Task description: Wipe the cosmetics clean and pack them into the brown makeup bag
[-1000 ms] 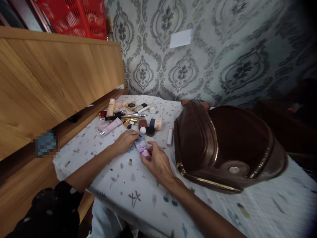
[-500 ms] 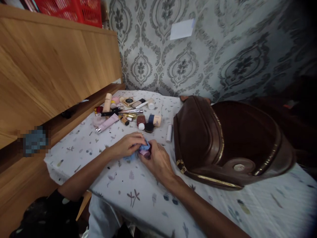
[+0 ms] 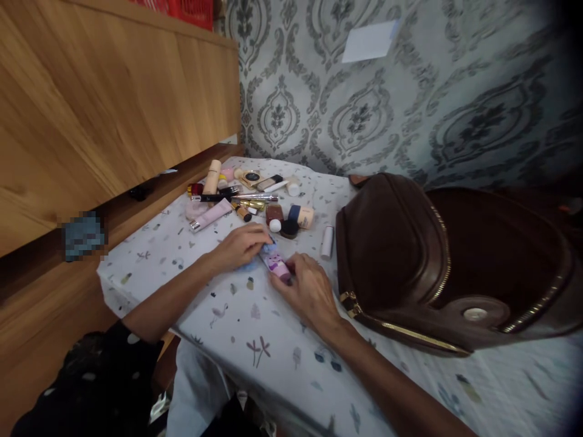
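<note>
A small pink and purple tube lies on the printed tablecloth between my two hands. My right hand pinches its near end with curled fingers. My left hand is closed over its far end and over a bit of light blue cloth that shows under the fingers. A large brown leather bag with gold zips lies just right of my right hand.
Several cosmetics lie scattered at the table's far left corner: tubes, pencils, small jars, a compact. A white stick lies by the bag. A wooden headboard and ledge run along the left. Patterned wallpaper stands behind.
The tube was gathered up between both hands with the blue cloth half a second ago; now it lies flatter and more exposed again. The view has shifted slightly right.
</note>
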The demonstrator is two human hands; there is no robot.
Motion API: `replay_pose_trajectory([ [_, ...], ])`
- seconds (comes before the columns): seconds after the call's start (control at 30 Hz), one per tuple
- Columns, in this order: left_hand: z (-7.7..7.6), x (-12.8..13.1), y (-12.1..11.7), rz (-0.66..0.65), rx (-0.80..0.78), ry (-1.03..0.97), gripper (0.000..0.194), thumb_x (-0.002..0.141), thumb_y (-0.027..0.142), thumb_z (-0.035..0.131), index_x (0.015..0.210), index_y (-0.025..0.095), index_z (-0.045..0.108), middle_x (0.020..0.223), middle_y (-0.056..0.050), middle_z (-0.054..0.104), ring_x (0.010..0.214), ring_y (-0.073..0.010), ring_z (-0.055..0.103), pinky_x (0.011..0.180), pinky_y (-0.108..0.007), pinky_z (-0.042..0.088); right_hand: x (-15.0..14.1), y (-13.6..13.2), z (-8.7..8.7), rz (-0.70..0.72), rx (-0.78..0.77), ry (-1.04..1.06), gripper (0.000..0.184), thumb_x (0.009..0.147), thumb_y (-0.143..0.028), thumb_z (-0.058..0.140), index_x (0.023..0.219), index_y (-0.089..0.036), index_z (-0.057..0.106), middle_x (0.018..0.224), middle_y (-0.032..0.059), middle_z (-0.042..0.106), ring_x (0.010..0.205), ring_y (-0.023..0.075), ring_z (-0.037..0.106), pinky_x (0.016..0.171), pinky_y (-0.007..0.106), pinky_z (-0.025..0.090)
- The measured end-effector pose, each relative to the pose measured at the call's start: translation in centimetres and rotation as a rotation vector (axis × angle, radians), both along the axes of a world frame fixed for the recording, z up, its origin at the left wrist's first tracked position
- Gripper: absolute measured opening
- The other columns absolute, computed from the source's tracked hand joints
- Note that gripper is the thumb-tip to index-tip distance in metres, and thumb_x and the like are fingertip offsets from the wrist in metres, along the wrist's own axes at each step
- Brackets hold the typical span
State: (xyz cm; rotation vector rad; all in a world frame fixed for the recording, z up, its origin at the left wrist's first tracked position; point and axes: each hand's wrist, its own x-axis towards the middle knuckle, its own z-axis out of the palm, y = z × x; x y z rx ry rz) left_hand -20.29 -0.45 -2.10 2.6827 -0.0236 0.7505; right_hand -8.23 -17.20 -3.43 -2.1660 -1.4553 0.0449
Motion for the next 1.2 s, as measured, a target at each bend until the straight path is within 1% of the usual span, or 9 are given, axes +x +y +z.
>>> replay_pose_trajectory([
  [0.1, 0.5, 0.2, -1.1, -0.186, -0.126, 0.043, 0.023, 0.092, 0.011, 0.045, 0.092, 0.017, 0.067, 0.099, -0.008, 0.066, 0.093, -0.0174, 0.062, 0.086, -0.029, 0.050, 0.1, 0.1, -0.1, 0.021, -0.003, -0.025, 0.020, 0.079, -0.035, 0.065, 0.078, -0.021, 0.050, 0.082, 0.0067, 0.061, 0.083, 0.0268, 0.059, 0.075, 0.036, 0.042],
  [0.17, 0.5, 0.3, -1.0, -0.208, -0.123, 0.088, 0.022, 0.090, 0.009, 0.045, 0.090, 0.017, 0.066, 0.098, -0.008, 0.065, 0.092, -0.0171, 0.062, 0.086, -0.028, 0.049, 0.1, 0.1, -0.2, 0.027, 0.004, -0.020, 0.020, 0.079, -0.034, 0.064, 0.076, -0.022, 0.049, 0.080, 0.0060, 0.060, 0.080, 0.0259, 0.058, 0.073, 0.035, 0.041],
  [0.4, -0.4, -0.6, 1.8, 0.134, 0.185, 0.175, 0.026, 0.086, 0.004, 0.044, 0.087, 0.019, 0.066, 0.093, -0.006, 0.063, 0.092, -0.0195, 0.057, 0.079, -0.029, 0.047, 0.4, 0.1, -0.9, 0.024, 0.097, 0.012, 0.016, 0.078, -0.030, 0.060, 0.073, -0.022, 0.046, 0.075, 0.0040, 0.057, 0.076, 0.0241, 0.057, 0.069, 0.033, 0.040],
  [0.53, -0.2, -0.7, 1.9, 0.269, 0.198, -0.006, 0.026, 0.089, 0.006, 0.044, 0.089, 0.018, 0.067, 0.092, -0.006, 0.063, 0.090, -0.0195, 0.057, 0.077, -0.030, 0.048, 0.7, -0.2, -0.9, 0.067, 0.178, 0.147, 0.010, 0.082, -0.029, 0.057, 0.083, -0.022, 0.050, 0.073, 0.0013, 0.057, 0.066, 0.0205, 0.055, 0.062, 0.030, 0.039],
  [0.67, 0.9, -0.4, -0.3, 0.163, 0.094, -0.278, 0.025, 0.093, 0.009, 0.043, 0.096, 0.017, 0.066, 0.098, -0.008, 0.064, 0.093, -0.0183, 0.058, 0.083, -0.032, 0.050, 0.7, -0.4, -0.7, 0.144, 0.307, 0.211, 0.011, 0.084, -0.020, 0.056, 0.094, -0.022, 0.053, 0.083, 0.0019, 0.058, 0.069, 0.0181, 0.057, 0.064, 0.028, 0.043],
  [0.8, 1.4, -0.1, -2.5, -0.009, 0.194, -0.143, 0.027, 0.094, 0.008, 0.041, 0.101, 0.018, 0.066, 0.102, -0.009, 0.065, 0.096, -0.0189, 0.057, 0.082, -0.032, 0.050, 0.6, -0.2, -0.8, 0.181, 0.389, 0.207, 0.010, 0.083, -0.015, 0.058, 0.088, -0.022, 0.053, 0.085, 0.0018, 0.054, 0.069, 0.0164, 0.055, 0.064, 0.027, 0.046],
  [1.0, 0.7, -0.6, -0.4, 0.329, 0.297, -0.025, 0.027, 0.091, 0.008, 0.042, 0.097, 0.017, 0.067, 0.097, -0.008, 0.062, 0.095, -0.0221, 0.056, 0.075, -0.032, 0.050, 0.7, -0.2, -0.8, 0.215, 0.447, 0.277, 0.018, 0.079, -0.012, 0.060, 0.095, -0.022, 0.060, 0.086, 0.0018, 0.054, 0.070, 0.0158, 0.055, 0.064, 0.027, 0.050],
  [1.1, 0.5, -0.9, 0.7, 0.367, 0.288, -0.011, 0.028, 0.090, 0.008, 0.043, 0.097, 0.019, 0.067, 0.096, -0.007, 0.062, 0.094, -0.0209, 0.056, 0.074, -0.030, 0.049, 0.6, -0.1, -0.9, 0.209, 0.472, 0.445, 0.021, 0.079, -0.017, 0.060, 0.100, -0.022, 0.063, 0.088, 0.0024, 0.056, 0.069, 0.0150, 0.057, 0.060, 0.026, 0.050],
  [1.2, 0.6, -1.1, 0.8, 0.338, 0.312, 0.005, 0.027, 0.089, 0.008, 0.043, 0.094, 0.018, 0.067, 0.094, -0.007, 0.061, 0.096, -0.0214, 0.055, 0.075, -0.030, 0.048, 0.5, 0.1, -1.1, 0.174, 0.437, 0.749, 0.023, 0.078, -0.028, 0.065, 0.100, -0.021, 0.062, 0.086, 0.0018, 0.060, 0.060, 0.0139, 0.058, 0.047, 0.023, 0.045],
])
